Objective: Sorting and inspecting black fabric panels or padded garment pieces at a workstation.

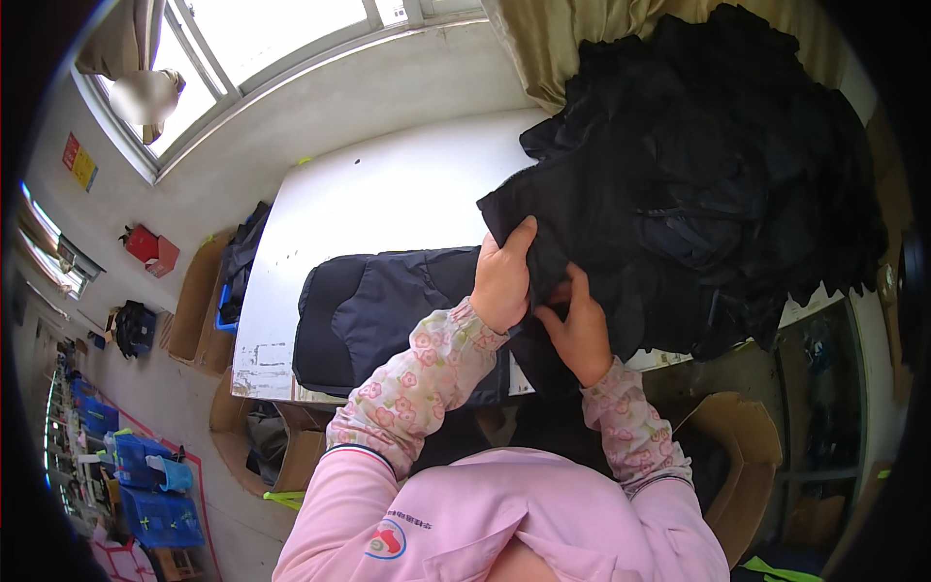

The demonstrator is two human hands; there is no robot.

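Note:
A large heap of black fabric pieces (698,175) covers the right part of the white table (417,184). My left hand (504,278) pinches the heap's near left edge, where one black fabric piece (538,218) sticks out, with the thumb on top. Close beside it, my right hand (579,330) has thumb and forefinger at the lower edge of the same piece; the rest of its fingers are hidden under the cloth. To the left, partly behind my left forearm, a dark padded fabric panel (378,310) lies flat on the table.
Open cardboard boxes stand at the table's near left (296,451) and near right (742,436). Another box (199,315) with dark cloth sits past the left edge. Blue crates (155,495) line the floor at far left. A window (262,48) and curtain (543,39) are behind the table.

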